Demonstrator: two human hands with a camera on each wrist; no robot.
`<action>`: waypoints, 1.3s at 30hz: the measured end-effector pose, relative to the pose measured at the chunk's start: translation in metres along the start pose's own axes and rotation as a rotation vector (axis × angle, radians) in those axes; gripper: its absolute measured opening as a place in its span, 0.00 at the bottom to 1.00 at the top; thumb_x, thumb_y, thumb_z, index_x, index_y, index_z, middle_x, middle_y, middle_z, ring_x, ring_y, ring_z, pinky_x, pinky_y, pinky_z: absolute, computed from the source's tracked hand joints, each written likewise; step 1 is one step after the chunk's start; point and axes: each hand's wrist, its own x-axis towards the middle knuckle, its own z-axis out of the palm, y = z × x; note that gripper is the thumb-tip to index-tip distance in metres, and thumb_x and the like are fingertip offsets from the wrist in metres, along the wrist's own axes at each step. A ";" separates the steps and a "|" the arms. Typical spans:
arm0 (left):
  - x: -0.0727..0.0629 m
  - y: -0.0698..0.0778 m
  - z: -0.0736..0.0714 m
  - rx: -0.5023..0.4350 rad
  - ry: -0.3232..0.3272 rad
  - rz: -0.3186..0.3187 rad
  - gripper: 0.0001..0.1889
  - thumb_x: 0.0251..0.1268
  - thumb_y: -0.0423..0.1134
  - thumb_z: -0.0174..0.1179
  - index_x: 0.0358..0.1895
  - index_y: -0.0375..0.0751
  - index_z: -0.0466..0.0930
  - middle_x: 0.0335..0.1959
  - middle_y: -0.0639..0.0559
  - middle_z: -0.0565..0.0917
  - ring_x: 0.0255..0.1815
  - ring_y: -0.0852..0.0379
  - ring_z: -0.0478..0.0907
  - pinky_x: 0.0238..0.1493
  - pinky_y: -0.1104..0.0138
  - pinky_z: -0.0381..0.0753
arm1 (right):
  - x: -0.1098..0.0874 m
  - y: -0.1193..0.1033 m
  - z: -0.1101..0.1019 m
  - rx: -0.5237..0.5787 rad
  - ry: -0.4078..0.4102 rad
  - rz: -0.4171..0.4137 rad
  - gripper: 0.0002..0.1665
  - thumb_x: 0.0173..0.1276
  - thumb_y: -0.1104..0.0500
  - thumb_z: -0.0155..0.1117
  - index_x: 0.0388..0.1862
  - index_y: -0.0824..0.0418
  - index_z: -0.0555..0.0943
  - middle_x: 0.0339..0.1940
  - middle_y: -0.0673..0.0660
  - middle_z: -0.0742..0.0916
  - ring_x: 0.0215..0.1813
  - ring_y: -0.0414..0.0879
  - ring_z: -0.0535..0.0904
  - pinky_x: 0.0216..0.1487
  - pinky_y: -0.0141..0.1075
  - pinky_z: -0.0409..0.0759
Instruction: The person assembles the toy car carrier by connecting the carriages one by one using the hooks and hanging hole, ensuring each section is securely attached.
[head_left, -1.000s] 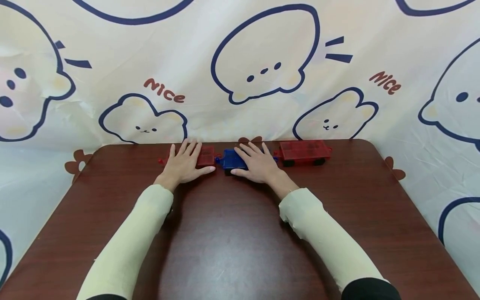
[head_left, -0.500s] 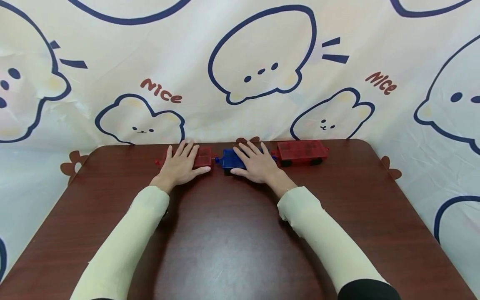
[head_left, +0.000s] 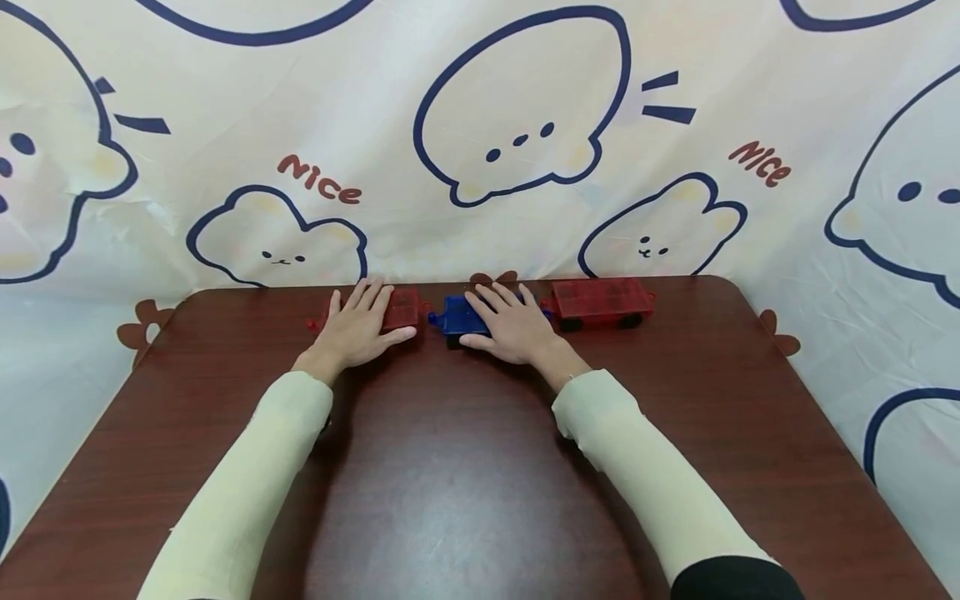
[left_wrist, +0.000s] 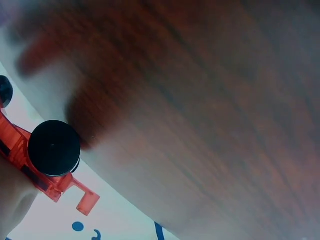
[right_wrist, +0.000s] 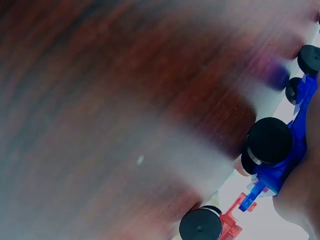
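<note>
In the head view, my left hand [head_left: 354, 327] lies with fingers straight and spread over a red see-through toy train car [head_left: 403, 308]. The thumb points right along its near side. In the same way my right hand [head_left: 513, 329] rests spread over a blue toy train car [head_left: 461, 317], hiding its right part. A narrow gap shows between the hooks of these two cars. A longer red car [head_left: 603, 300] stands right of the blue one, and in the right wrist view its red hook [right_wrist: 246, 202] overlaps the blue hook [right_wrist: 252, 196]. Black wheels [left_wrist: 54, 148] show in the left wrist view.
All the cars stand in a row along the far edge of the brown wooden table [head_left: 420, 475]. A white cloth [head_left: 390, 125] printed with cartoon animals hangs right behind that edge and along both sides.
My left hand and the red car under it have shifted slightly left, so the gap to the blue car is a little wider. My right hand has barely moved. The head view has shifted slightly.
</note>
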 end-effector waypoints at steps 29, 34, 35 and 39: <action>-0.001 0.005 -0.004 -0.001 0.009 0.023 0.53 0.67 0.74 0.48 0.82 0.37 0.48 0.83 0.37 0.47 0.82 0.35 0.38 0.73 0.34 0.29 | 0.007 0.005 -0.004 -0.025 -0.007 0.009 0.51 0.73 0.22 0.36 0.86 0.46 0.45 0.85 0.52 0.53 0.84 0.53 0.45 0.79 0.60 0.40; -0.005 0.003 -0.002 0.002 0.007 0.024 0.53 0.67 0.73 0.48 0.81 0.37 0.48 0.82 0.37 0.48 0.82 0.35 0.39 0.73 0.33 0.30 | 0.005 0.001 -0.004 -0.008 -0.010 0.002 0.51 0.73 0.22 0.36 0.85 0.46 0.46 0.85 0.52 0.54 0.84 0.53 0.46 0.79 0.60 0.40; -0.005 0.002 -0.001 0.001 0.006 0.023 0.53 0.67 0.73 0.48 0.82 0.37 0.48 0.82 0.37 0.47 0.82 0.35 0.39 0.73 0.33 0.30 | 0.005 0.000 -0.004 -0.008 -0.010 0.001 0.51 0.73 0.22 0.36 0.85 0.46 0.46 0.85 0.52 0.54 0.83 0.53 0.46 0.79 0.60 0.40; -0.006 0.000 0.001 0.003 0.009 0.017 0.53 0.67 0.73 0.49 0.81 0.37 0.49 0.82 0.37 0.48 0.82 0.35 0.39 0.73 0.33 0.30 | 0.005 -0.002 -0.004 -0.007 -0.012 -0.004 0.51 0.73 0.22 0.35 0.86 0.46 0.46 0.85 0.52 0.54 0.83 0.53 0.46 0.78 0.60 0.41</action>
